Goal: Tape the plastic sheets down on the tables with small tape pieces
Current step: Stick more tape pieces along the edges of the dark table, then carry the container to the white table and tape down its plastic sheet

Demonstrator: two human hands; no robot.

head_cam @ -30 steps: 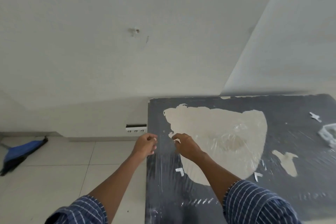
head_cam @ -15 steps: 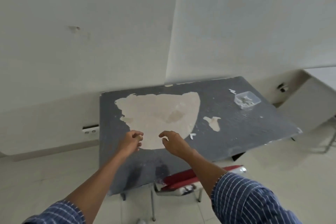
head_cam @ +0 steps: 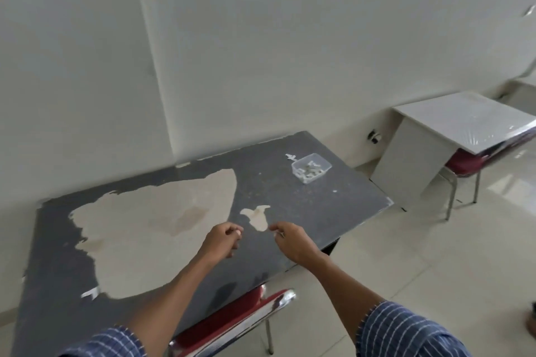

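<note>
A dark grey table [head_cam: 333,203] with large pale peeled patches stands against the wall. The clear plastic sheet over it hardly shows. A small white tape piece [head_cam: 90,293] sticks near the front left, and another tape piece [head_cam: 290,157] lies by a clear container [head_cam: 311,167] of tape pieces at the far right. My left hand [head_cam: 222,242] hovers over the table's front middle, fingers curled with thumb against forefinger; I see nothing in it. My right hand [head_cam: 293,240] hovers beside it, fingers loosely bent and holding nothing.
A red chair with a chrome frame [head_cam: 232,319] is pushed under the table's front edge. To the right stands a white table [head_cam: 464,122] under a glossy plastic sheet, with another red chair [head_cam: 464,164] beneath it. Tiled floor [head_cam: 420,255] lies between.
The view has swung right, from the table's left edge to its middle and right side. Both hands lifted off the left edge and travelled right above the table.
</note>
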